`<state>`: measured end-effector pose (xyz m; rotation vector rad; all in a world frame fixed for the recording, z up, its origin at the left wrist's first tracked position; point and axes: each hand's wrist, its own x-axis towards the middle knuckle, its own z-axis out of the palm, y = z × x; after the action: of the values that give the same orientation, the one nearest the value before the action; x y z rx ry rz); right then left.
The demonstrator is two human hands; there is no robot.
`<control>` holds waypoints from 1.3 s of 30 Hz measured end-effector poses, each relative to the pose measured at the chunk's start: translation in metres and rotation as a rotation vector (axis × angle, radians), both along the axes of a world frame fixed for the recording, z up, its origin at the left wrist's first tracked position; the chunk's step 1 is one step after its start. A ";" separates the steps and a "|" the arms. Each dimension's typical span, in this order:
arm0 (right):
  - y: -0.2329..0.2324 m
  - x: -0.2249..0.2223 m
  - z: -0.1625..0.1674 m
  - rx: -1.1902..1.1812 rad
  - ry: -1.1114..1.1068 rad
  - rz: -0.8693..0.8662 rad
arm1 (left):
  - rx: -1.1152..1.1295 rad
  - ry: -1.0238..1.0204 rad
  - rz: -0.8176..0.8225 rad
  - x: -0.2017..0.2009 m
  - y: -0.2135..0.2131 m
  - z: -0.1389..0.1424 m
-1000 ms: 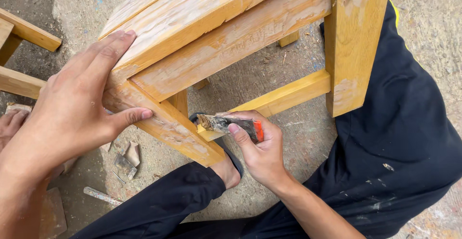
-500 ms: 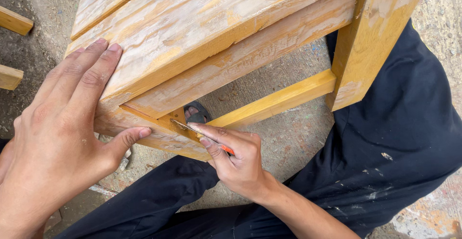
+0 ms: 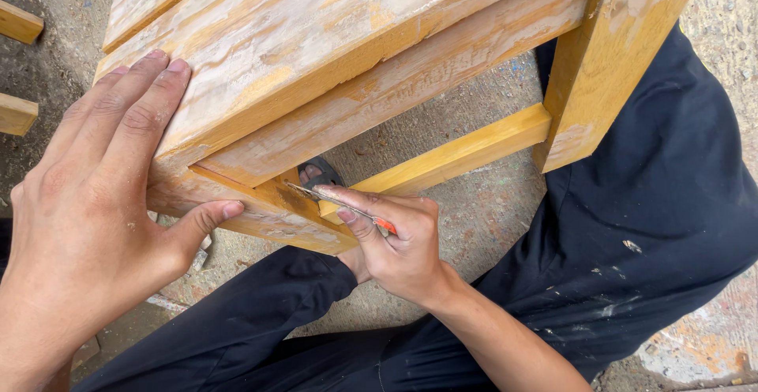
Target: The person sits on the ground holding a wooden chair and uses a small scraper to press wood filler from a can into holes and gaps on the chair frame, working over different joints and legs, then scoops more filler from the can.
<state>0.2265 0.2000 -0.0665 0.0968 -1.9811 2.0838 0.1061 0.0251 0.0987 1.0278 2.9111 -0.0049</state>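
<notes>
I see a wooden stool (image 3: pixel 332 52) lying tilted across my view, its top edge running from upper right down to a corner at lower left. My left hand (image 3: pixel 95 218) lies flat over that corner, fingers (image 3: pixel 150 100) spread on the top and thumb hooked under the lower rail, so it holds the stool without closing round anything. My right hand (image 3: pixel 395 242) sits just under the corner, fingers pinched shut on a thin scraper (image 3: pixel 339 206) with an orange handle, its metal blade touching the wood where rail meets leg. Open room is tight: dark trousers (image 3: pixel 632 242) lie below and right, a crossbar (image 3: pixel 450 155) runs behind the hand, and bare concrete floor (image 3: pixel 442 226) shows in the gap. Compared with half a second ago, the stool has slid right and both hands sit nearer the corner. The wood is yellowish, streaked with pale, worn patches.
</notes>
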 end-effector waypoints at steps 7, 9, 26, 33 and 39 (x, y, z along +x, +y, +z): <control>-0.012 -0.001 0.011 -0.029 -0.112 0.050 | 0.009 -0.030 0.010 -0.003 0.001 0.000; -0.013 0.001 0.011 -0.024 0.015 0.027 | 0.018 -0.014 -0.011 -0.002 0.001 0.000; -0.024 0.005 0.013 0.041 0.061 -0.012 | 0.018 -0.005 0.012 0.001 0.005 0.001; -0.011 0.008 0.006 -0.029 -0.008 -0.018 | -0.007 -0.004 0.024 0.000 0.003 0.001; -0.016 -0.008 0.004 -0.018 -0.046 -0.008 | -0.029 -0.009 0.027 0.001 0.001 0.000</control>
<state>0.2187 0.1841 -0.0624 0.0386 -1.9853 2.1165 0.1074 0.0264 0.0991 0.9823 2.9077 -0.0410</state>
